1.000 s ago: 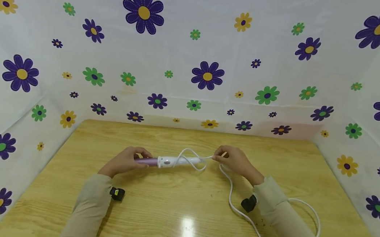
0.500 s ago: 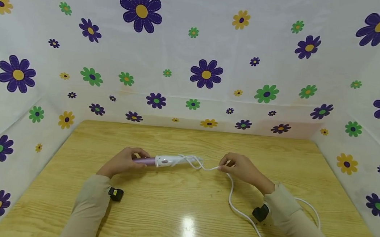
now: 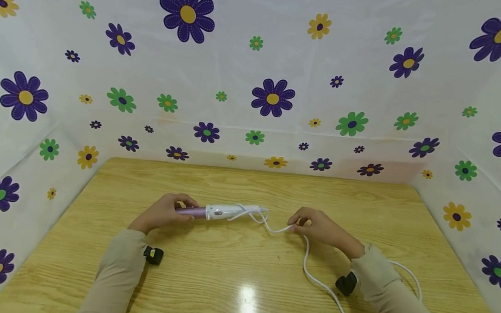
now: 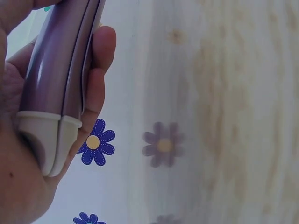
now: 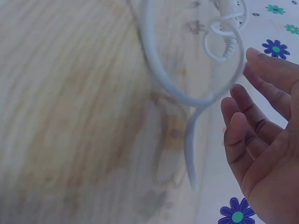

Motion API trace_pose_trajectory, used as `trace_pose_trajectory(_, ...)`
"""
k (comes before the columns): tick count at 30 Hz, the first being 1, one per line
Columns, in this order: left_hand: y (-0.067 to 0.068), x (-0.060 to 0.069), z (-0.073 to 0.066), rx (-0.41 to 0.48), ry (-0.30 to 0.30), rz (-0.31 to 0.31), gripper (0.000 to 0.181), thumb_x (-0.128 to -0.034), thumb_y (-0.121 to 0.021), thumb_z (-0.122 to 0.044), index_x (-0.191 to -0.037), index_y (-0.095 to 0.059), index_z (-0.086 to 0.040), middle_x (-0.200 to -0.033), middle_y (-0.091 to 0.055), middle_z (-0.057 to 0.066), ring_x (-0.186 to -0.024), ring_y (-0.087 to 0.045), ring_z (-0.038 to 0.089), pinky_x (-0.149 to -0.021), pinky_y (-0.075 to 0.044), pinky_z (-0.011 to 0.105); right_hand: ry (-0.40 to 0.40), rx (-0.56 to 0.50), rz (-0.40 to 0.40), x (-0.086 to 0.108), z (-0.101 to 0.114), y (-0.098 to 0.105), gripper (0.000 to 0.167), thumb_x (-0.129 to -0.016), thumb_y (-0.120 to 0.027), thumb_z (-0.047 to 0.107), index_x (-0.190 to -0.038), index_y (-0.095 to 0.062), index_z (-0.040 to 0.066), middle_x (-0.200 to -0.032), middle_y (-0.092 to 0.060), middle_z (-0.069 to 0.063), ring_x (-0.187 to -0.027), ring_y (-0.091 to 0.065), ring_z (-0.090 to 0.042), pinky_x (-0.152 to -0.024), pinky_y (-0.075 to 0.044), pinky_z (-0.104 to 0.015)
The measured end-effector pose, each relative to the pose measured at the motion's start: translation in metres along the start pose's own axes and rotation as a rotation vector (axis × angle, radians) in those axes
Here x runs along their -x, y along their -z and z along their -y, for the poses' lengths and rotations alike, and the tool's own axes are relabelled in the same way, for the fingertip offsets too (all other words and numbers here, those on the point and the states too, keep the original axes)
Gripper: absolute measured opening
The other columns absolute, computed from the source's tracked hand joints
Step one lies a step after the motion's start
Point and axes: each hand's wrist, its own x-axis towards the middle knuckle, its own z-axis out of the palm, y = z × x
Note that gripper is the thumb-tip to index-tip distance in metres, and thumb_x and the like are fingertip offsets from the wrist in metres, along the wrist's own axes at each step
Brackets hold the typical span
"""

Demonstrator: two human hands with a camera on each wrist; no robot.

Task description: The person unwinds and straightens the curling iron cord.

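A curling iron [image 3: 230, 212] with a white handle and a purple barrel lies crosswise before me. My left hand [image 3: 164, 213] grips the barrel; in the left wrist view its fingers [image 4: 103, 49] wrap the purple barrel [image 4: 58, 60], and the cream tip [image 4: 44, 135] sits near the palm. A white cord [image 3: 317, 278] loops loosely round the handle end. My right hand [image 3: 323, 228] pinches this cord at thumb and fingertip, right of the handle. In the right wrist view, the cord [image 5: 154, 60] passes at the fingertips of the right hand [image 5: 271, 149], with the other fingers loosely bent.
A glossy wood-look tabletop [image 3: 208, 278] lies beneath, with white flower-print cloth [image 3: 234, 64] behind and on both sides. More cord [image 3: 413, 276] curves past the right forearm. Black wrist cameras [image 3: 155, 255] sit on both sleeves.
The right hand has moved right and nearer me, drawing the cord along. The loop round the handle has dropped lower. The left hand and curling iron stay nearly still.
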Motion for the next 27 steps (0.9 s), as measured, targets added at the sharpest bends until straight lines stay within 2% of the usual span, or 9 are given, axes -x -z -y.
trace_pose_trajectory(9, 0.003, 0.004, 0.001, -0.002, 0.010, -0.008, 0.035, -0.0785, -0.078, -0.020, -0.111, -0.069, -0.011, -0.107, -0.068, 0.011, -0.084, -0.057, 0.021, -0.075, -0.048, 0.033, 0.022, 0.028, 0.004, -0.018, 0.020, 0.002, 0.025, -0.092, -0.064, 0.022, -0.111, -0.066, 0.007, -0.110, -0.066, -0.009, -0.091, -0.058, -0.014, -0.073, -0.048, -0.026)
trace_pose_trajectory(17, 0.003, 0.009, 0.001, 0.005, 0.017, -0.003, 0.035, -0.0795, -0.077, -0.020, -0.112, -0.069, -0.010, -0.110, -0.066, 0.012, -0.084, -0.057, 0.020, -0.076, -0.047, 0.033, 0.042, 0.009, -0.034, -0.047, 0.034, -0.014, 0.020, -0.091, -0.065, 0.018, -0.109, -0.068, 0.008, -0.108, -0.067, -0.008, -0.093, -0.058, -0.018, -0.079, -0.047, -0.032)
trace_pose_trajectory(23, 0.004, 0.007, -0.001, -0.002, 0.010, -0.010, 0.034, -0.0780, -0.077, -0.019, -0.110, -0.070, -0.010, -0.108, -0.066, 0.012, -0.083, -0.056, 0.019, -0.074, -0.047, 0.030, 0.101, 0.016, -0.027, -0.069, 0.041, -0.033, 0.020, -0.090, -0.067, 0.016, -0.108, -0.070, 0.008, -0.096, -0.067, -0.006, -0.080, -0.055, -0.011, -0.068, -0.046, -0.026)
trace_pose_trajectory(27, 0.004, 0.007, -0.001, 0.002, -0.006, 0.001, 0.034, -0.0787, -0.077, -0.018, -0.110, -0.069, -0.008, -0.110, -0.067, 0.013, -0.082, -0.056, 0.019, -0.075, -0.047, 0.032, 0.056, 0.055, -0.039, -0.076, 0.042, -0.040, 0.017, -0.088, -0.069, 0.016, -0.104, -0.073, 0.011, -0.092, -0.066, -0.002, -0.075, -0.053, -0.009, -0.064, -0.043, -0.023)
